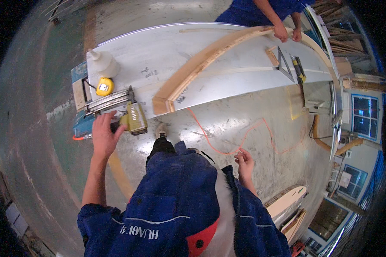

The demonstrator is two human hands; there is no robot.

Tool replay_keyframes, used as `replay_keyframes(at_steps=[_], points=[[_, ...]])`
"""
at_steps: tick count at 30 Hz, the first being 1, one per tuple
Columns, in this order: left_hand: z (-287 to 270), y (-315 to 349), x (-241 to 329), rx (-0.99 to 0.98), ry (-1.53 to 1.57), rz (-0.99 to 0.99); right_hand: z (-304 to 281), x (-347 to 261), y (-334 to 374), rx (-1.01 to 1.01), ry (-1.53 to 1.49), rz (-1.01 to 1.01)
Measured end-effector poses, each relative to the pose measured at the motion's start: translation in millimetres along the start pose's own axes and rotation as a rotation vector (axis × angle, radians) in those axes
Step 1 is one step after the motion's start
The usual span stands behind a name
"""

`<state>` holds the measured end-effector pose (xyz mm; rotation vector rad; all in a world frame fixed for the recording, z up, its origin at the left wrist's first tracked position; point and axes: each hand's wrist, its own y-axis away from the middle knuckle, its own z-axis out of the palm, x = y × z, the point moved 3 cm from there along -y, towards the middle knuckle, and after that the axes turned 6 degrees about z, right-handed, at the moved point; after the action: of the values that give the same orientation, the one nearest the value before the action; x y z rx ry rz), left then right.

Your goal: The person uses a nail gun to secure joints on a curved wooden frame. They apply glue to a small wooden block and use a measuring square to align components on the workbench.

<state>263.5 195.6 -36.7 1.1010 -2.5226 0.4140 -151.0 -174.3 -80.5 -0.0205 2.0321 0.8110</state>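
Note:
A green nail gun with a long metal magazine lies at the left end of the white-topped table. My left hand is at its dark handle, thumb and fingers apart on either side; whether they touch it I cannot tell. Low on the right, apart from the table, my right hand has its fingers curled together; what they hold, if anything, is too small to make out. A curved wooden frame piece arches over the table. On its far part rest a co-worker's hands.
Beside the nail gun sit a yellow tape measure and a white plastic bottle. A triangular square and a hammer-like tool lie toward the table's right. An orange air hose trails over the floor.

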Motion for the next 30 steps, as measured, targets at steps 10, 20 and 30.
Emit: replay_keyframes(at_steps=[10, 20, 30], points=[[13, -19, -18, -0.485, -0.073, -0.029, -38, 113, -9, 0.029, 0.128, 0.222], [33, -4, -15, -0.359, -0.222, 0.233, -66, 130, -8, 0.245, -0.02, 0.143], [-19, 49, 151, 0.06, -0.484, 0.412, -115, 289, -15, 0.297, -0.116, 0.309]])
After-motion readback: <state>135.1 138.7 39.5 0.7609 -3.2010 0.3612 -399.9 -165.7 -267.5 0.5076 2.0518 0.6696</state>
